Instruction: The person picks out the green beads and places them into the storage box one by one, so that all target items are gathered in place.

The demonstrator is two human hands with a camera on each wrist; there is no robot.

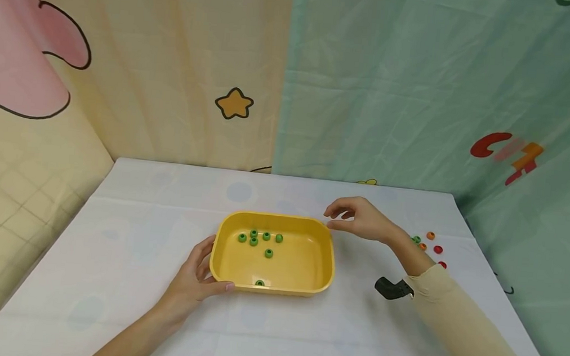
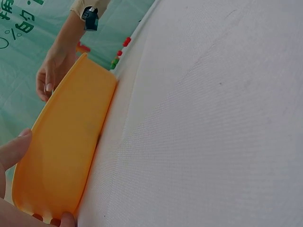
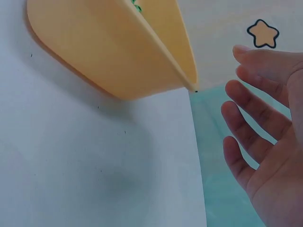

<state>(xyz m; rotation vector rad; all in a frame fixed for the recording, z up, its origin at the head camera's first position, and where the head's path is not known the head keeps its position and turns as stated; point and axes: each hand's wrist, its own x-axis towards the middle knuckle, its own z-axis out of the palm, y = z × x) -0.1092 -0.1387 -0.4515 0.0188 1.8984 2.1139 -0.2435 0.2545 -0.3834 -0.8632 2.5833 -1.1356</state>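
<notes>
A yellow tray (image 1: 303, 261) stands on the table with several green beads (image 1: 269, 253) inside, mostly in its left half. My left hand (image 1: 189, 283) grips the tray's front left corner. In the left wrist view its thumb (image 2: 16, 150) lies on the rim, and fingertips show at the tray's lower edge. By the back right corner of the tray hovers my right hand (image 1: 365, 219), its fingers loosely bent. The right wrist view shows the right hand (image 3: 277, 175) apart from the tray wall (image 3: 94, 47), with nothing visible between the fingers.
Loose red beads (image 1: 438, 249), orange beads (image 1: 430, 235) and green beads (image 1: 416, 239) lie at the table's right side, partly behind the right forearm. A black device (image 1: 391, 289) sticks out at the right wrist. Printed curtains (image 1: 199, 52) hang behind the white table (image 1: 122, 231).
</notes>
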